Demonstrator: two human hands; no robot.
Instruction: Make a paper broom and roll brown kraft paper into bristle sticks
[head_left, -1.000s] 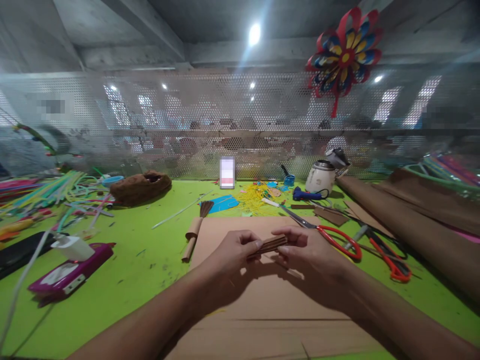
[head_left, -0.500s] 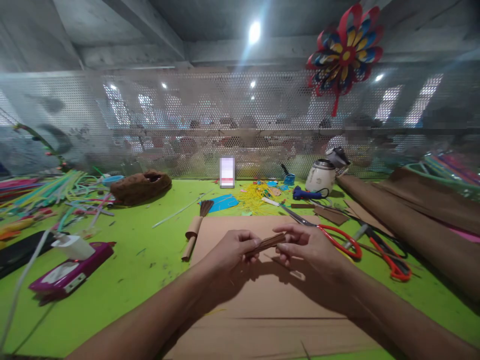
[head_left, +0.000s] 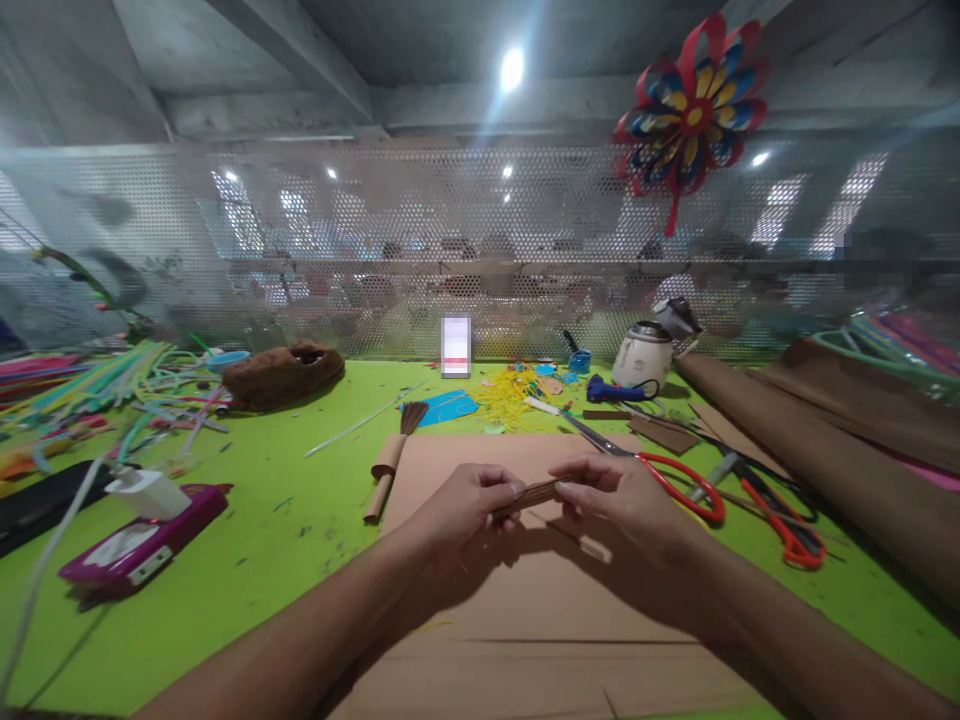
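Between my hands is a small bundle of brown paper strips [head_left: 537,494], held above a sheet of tan cardboard [head_left: 450,600]. My left hand [head_left: 476,505] pinches its left end between thumb and fingers. The right end sits between the thumb and fingers of my right hand [head_left: 611,495], which are closed on it. Just beyond my right hand lie scissors with red handles [head_left: 679,485], their blades pointing away to the left. A small brown paper brush shape [head_left: 388,460] with a fringed tip lies at the cardboard's left edge.
Left on the green table are a purple power strip [head_left: 146,545], a brown lumpy object [head_left: 283,376] and colored pipe cleaners. Yellow shreds [head_left: 517,395], a blue glue gun [head_left: 619,388] and a white pot [head_left: 642,355] stand farther back. Red-handled pliers [head_left: 787,525] and a brown paper roll [head_left: 817,470] lie right.
The strip bundle has turned slightly and looks thinner from here. My right fingers have shifted a little along its right end; both hands stay in nearly the same place.
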